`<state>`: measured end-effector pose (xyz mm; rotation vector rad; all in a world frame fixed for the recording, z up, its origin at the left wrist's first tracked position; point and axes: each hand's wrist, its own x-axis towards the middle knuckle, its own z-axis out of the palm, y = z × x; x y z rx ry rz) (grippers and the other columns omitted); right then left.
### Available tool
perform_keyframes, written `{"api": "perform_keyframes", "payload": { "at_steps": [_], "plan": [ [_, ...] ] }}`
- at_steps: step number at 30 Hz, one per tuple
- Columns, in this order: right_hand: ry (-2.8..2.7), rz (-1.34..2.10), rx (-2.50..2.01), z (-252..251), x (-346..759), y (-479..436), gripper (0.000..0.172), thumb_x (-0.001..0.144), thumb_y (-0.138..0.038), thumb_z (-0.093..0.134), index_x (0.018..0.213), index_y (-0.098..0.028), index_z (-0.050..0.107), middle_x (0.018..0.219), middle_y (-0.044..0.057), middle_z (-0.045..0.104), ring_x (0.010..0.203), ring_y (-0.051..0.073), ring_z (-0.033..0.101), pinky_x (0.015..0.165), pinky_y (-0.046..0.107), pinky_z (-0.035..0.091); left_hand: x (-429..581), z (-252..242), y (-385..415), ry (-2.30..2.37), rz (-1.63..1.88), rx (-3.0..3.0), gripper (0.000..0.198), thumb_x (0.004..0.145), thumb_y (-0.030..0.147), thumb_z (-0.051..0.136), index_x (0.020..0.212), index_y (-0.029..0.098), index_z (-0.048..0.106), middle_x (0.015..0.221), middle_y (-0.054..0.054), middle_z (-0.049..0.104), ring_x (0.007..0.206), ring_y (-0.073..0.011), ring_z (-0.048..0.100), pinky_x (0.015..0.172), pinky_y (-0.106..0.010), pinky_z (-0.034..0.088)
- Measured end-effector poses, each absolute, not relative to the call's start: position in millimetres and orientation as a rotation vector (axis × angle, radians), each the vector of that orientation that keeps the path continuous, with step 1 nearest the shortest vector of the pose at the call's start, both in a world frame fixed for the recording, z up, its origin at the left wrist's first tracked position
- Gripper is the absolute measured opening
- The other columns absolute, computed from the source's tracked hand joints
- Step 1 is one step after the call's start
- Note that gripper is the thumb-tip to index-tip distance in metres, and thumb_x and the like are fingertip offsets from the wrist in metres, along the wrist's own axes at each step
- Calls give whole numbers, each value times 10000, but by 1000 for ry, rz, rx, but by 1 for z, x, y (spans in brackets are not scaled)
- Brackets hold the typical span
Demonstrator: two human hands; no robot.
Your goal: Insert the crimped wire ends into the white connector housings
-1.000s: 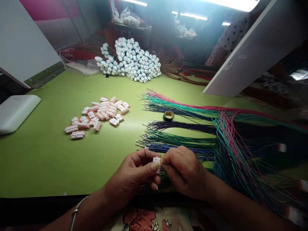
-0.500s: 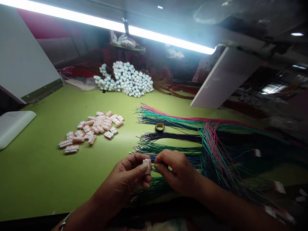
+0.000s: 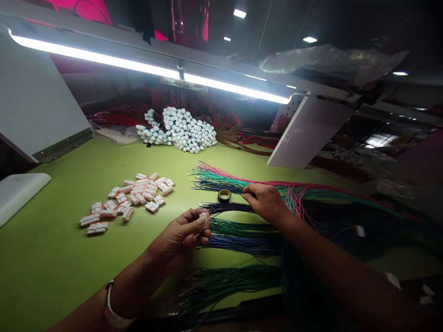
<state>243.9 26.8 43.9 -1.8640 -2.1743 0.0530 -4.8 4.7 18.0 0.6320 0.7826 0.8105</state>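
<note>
My left hand grips a small white connector housing with an orange edge between thumb and fingers. My right hand reaches further forward, thumb and forefinger pinched together at the dark blue wires. Whatever lies between those fingertips is too small to make out. A roll of black tape lies just left of them. Pink and teal wires run behind, and green wires and blue wires pass under and beside my hands, their metal-tipped ends pointing left.
Loose white-and-orange connector housings are scattered at left on the green tabletop. A big stack of white connectors stands at the back. White panels border the bench, and a light tube hangs overhead.
My right hand has left the connector and moved forward and right to the dark blue wires. My left hand still holds the connector, slightly further left. The view has tilted up.
</note>
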Motion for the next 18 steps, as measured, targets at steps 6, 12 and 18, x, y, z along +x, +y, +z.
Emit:
{"api": "perform_keyframes", "payload": {
  "at_steps": [6, 12, 18],
  "plan": [
    [-2389, -18, -2052, 21, 239, 81, 173, 942, -286, 577, 944, -142, 671, 950, 74, 693, 879, 188, 651, 809, 350, 509, -10, 11, 7, 804, 781, 595, 247, 739, 141, 787, 945, 142, 651, 723, -11, 627, 611, -111, 621, 535, -185, 516],
    [-2468, -26, -2017, 4, 238, 90, 227, 942, -325, 589, 1013, -115, 638, 1002, 72, 661, 887, 183, 643, 813, 375, 528, -12, 7, 8, 811, 762, 573, 233, 725, 187, 806, 906, 144, 665, 701, -19, 637, 601, -122, 628, 520, -187, 507],
    [-2264, 85, -1780, 10, 257, 79, 137, 875, -172, 500, 856, -130, 630, 780, 71, 658, 686, 153, 567, 661, 267, 425, -13, 8, 6, 791, 742, 547, 210, 763, 187, 777, 936, 147, 667, 733, -15, 622, 625, -104, 608, 538, -173, 492]
  ]
}}
